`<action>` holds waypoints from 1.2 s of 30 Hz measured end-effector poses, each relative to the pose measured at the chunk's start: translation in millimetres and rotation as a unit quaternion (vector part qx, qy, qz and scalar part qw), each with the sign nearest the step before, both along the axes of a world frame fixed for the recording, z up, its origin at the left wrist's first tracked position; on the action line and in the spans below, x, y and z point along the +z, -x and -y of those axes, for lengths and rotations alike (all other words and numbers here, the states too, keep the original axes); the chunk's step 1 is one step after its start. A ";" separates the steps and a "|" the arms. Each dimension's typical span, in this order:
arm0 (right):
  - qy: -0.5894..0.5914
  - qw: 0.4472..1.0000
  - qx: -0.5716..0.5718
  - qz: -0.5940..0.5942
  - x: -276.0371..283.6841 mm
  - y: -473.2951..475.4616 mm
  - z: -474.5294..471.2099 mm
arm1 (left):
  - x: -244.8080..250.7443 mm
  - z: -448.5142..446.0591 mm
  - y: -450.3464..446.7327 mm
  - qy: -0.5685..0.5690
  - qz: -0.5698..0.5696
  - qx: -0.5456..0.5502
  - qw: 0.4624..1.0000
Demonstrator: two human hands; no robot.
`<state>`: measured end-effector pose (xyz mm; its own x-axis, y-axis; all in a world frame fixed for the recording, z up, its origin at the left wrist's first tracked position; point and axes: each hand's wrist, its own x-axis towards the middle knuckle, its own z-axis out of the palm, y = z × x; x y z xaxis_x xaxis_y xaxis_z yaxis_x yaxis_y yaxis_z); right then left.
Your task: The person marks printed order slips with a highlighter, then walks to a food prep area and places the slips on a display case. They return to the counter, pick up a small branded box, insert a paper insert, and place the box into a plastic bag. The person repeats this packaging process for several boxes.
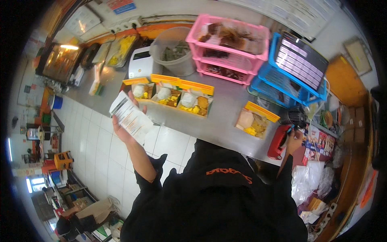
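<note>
My left hand (pixel 124 128) holds a printed paper slip (pixel 130 116), fingers behind it and thumb at its left edge, beside the steel counter's front edge. My right hand (pixel 294 140) is at the right, next to a red holder or dispenser (pixel 277 142) and a dark object (pixel 292 116); blur hides whether it grips anything. Three open food boxes (pixel 193 104) stand side by side, holding white wrapped lumps, yellow crumbled food and brown pieces. Another open box (pixel 252 123) with similar yellow food stands apart, nearer my right hand.
Behind the boxes are a white printer-like device (pixel 141 66), a translucent bucket (pixel 172 56), a pink tiered basket (pixel 226 51) and a blue rack (pixel 272 83) bearing a screen (pixel 299 60). Food trays (pixel 121 50) stand farther left. At lower left, a person (pixel 87 216) is partly visible.
</note>
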<state>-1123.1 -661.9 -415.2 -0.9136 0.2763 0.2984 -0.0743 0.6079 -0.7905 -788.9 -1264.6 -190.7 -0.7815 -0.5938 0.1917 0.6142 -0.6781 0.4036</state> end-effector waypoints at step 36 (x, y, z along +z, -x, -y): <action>-0.247 0.965 0.094 -0.007 56.9 -38.3 157.8 | 24.9 -70.1 142.1 -0.144 -0.123 -0.455 0.870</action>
